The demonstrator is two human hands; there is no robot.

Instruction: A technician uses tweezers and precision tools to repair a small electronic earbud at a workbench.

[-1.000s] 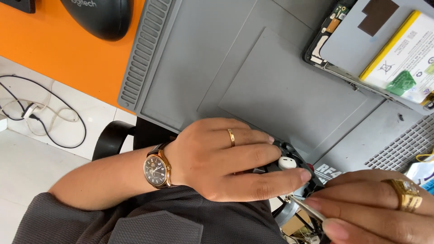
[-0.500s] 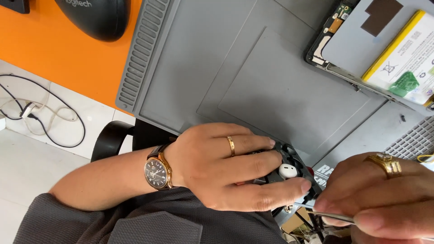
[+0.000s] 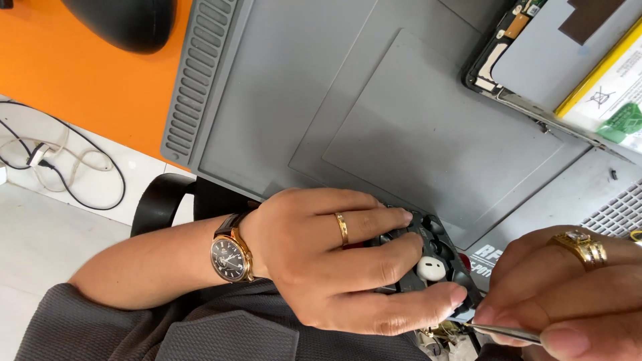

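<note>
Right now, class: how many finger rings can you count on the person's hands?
2. A plain gold band on the left hand, which grips a black device; a chunkier gold ring on the right hand. Other fingers are partly hidden.

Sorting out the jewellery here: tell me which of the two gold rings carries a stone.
The ring on the right hand, chunky with a pale stone on top. The ring on the left hand is a plain band.
</note>
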